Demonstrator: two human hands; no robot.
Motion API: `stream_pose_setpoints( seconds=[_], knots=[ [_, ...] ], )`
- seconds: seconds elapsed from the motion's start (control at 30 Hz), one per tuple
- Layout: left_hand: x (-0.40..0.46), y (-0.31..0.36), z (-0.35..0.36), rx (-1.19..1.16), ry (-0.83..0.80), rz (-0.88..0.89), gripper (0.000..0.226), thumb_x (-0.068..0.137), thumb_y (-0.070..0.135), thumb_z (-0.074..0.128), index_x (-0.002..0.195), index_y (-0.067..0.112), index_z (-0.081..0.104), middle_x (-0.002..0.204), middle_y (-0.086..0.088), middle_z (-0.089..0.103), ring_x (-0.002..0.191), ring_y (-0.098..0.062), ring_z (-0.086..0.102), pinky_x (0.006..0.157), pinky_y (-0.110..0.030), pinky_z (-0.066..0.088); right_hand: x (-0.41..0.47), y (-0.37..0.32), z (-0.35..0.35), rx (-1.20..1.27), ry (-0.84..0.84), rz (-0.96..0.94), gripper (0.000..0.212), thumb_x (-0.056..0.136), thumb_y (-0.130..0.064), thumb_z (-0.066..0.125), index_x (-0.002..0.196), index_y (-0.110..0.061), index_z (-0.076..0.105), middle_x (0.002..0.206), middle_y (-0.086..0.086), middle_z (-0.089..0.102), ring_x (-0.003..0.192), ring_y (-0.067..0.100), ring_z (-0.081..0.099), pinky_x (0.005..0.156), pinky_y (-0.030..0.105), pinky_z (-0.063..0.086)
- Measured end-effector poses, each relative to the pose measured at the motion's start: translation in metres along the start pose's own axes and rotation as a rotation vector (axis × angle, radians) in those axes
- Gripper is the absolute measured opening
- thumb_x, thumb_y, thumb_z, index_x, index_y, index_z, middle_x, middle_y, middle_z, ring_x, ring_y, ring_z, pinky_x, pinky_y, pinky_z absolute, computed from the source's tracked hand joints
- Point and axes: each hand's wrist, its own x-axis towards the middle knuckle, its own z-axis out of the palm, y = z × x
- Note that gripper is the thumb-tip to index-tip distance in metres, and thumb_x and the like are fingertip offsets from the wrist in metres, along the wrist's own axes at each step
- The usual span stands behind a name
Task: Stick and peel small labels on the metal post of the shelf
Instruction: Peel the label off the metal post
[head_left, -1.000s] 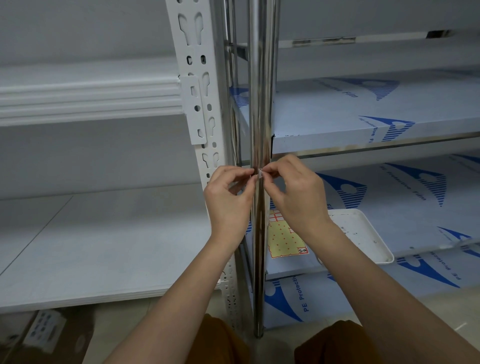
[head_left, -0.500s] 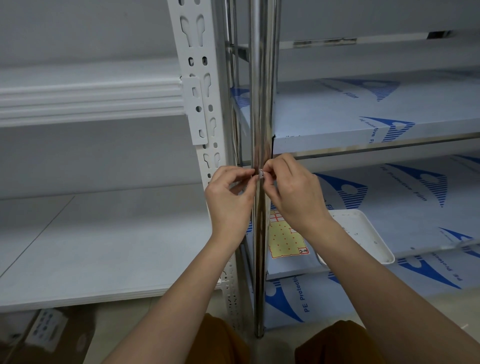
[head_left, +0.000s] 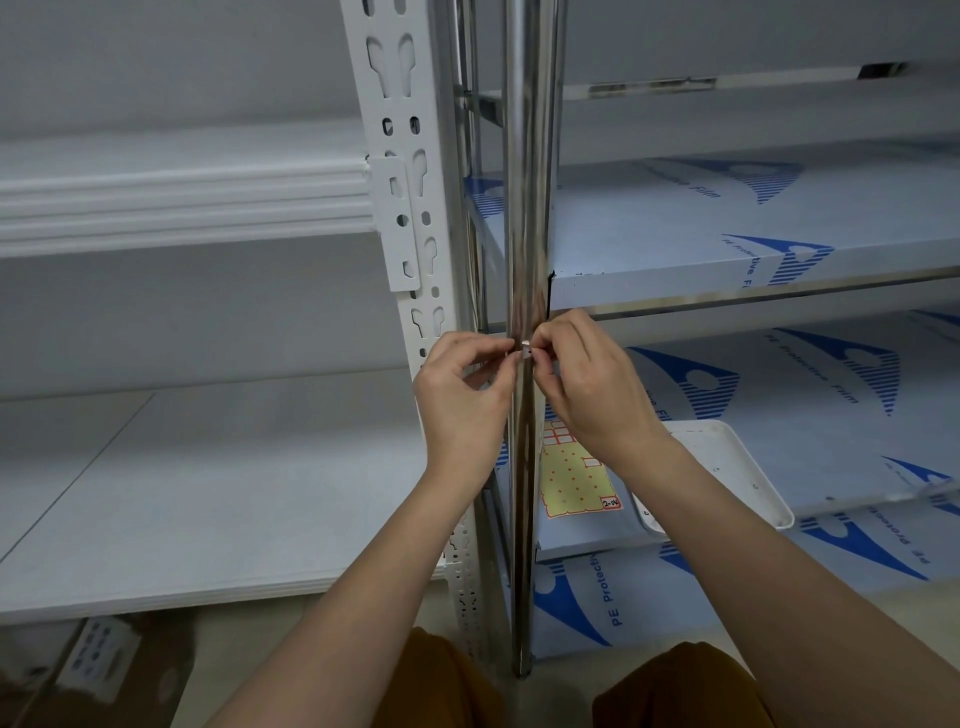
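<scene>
Centre of the frame: the left hand (head_left: 460, 400) and right hand (head_left: 587, 384) are pinching a small white label (head_left: 525, 349) against the chrome post (head_left: 524, 208), fingers curled. The label sheet (head_left: 571, 478) (lower right, largely emptied) is suggesting the task is well advanced.

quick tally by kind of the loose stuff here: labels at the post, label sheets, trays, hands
small white label, at the shiny metal post: 1
yellow label sheet: 1
white tray: 1
hands, left hand and right hand, both pinching at the label: 2
total: 5
</scene>
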Motion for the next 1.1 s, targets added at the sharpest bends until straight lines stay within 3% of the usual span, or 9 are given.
stream_pose_setpoints(
  seconds=[0.33, 0.47, 0.57, 0.77, 0.97, 1.1],
  knots=[
    [0.004, 0.003, 0.002, 0.055, -0.044, 0.050, 0.016, 0.076, 0.001, 0.075, 0.085, 0.013, 0.073, 0.085, 0.008, 0.059, 0.083, -0.013, 0.064, 0.078, -0.036, 0.058, -0.005, 0.000, -0.001, 0.136, -0.054, 0.117, 0.016, 0.093, -0.013, 0.051, 0.095, 0.000, 0.060, 0.092, 0.011, 0.055, 0.079, 0.016, 0.053, 0.068, 0.026, 0.046],
    [0.005, 0.004, 0.003, 0.064, -0.041, 0.046, 0.013, 0.076, 0.004, 0.076, 0.082, 0.016, 0.073, 0.084, 0.007, 0.059, 0.083, -0.014, 0.064, 0.077, -0.037, 0.058, -0.012, -0.005, -0.006, 0.290, 0.043, 0.247, 0.008, 0.090, -0.007, 0.060, 0.095, -0.001, 0.062, 0.091, 0.006, 0.057, 0.084, 0.004, 0.052, 0.074, 0.018, 0.048],
    [0.004, 0.004, 0.004, 0.076, -0.040, 0.048, 0.013, 0.076, 0.006, 0.077, 0.082, 0.016, 0.074, 0.085, 0.010, 0.058, 0.084, -0.014, 0.064, 0.078, -0.037, 0.058, -0.019, -0.011, -0.008, 0.378, 0.110, 0.411, 0.015, 0.088, -0.008, 0.064, 0.102, -0.005, 0.060, 0.094, 0.000, 0.057, 0.087, 0.002, 0.054, 0.079, 0.014, 0.049],
    [0.005, 0.007, 0.005, 0.117, -0.059, 0.091, 0.010, 0.078, 0.007, 0.075, 0.085, 0.014, 0.073, 0.089, 0.010, 0.056, 0.086, -0.015, 0.063, 0.078, -0.036, 0.057, -0.018, -0.015, -0.008, 0.536, 0.015, 0.578, 0.030, 0.084, -0.020, 0.071, 0.111, -0.014, 0.059, 0.106, -0.005, 0.063, 0.101, 0.002, 0.059, 0.088, 0.017, 0.051],
    [0.009, 0.008, 0.005, 0.320, -0.096, 0.242, 0.004, 0.079, 0.011, 0.074, 0.083, 0.010, 0.073, 0.090, 0.004, 0.052, 0.082, -0.011, 0.056, 0.071, -0.032, 0.054, -0.007, -0.014, -0.006, 0.647, 0.010, 0.732, 0.033, 0.082, -0.016, 0.073, 0.111, -0.007, 0.061, 0.101, -0.006, 0.068, 0.095, 0.000, 0.064, 0.076, 0.005, 0.047],
    [0.008, 0.009, 0.006, 0.512, -0.104, 0.335, 0.003, 0.083, 0.011, 0.069, 0.084, 0.008, 0.071, 0.091, -0.002, 0.054, 0.073, -0.011, 0.052, 0.060, -0.026, 0.043, -0.003, -0.013, -0.006, 0.669, -0.021, 0.756, 0.033, 0.081, -0.015, 0.074, 0.110, -0.005, 0.062, 0.096, -0.006, 0.066, 0.087, -0.005, 0.062, 0.072, 0.004, 0.046]
  ],
)
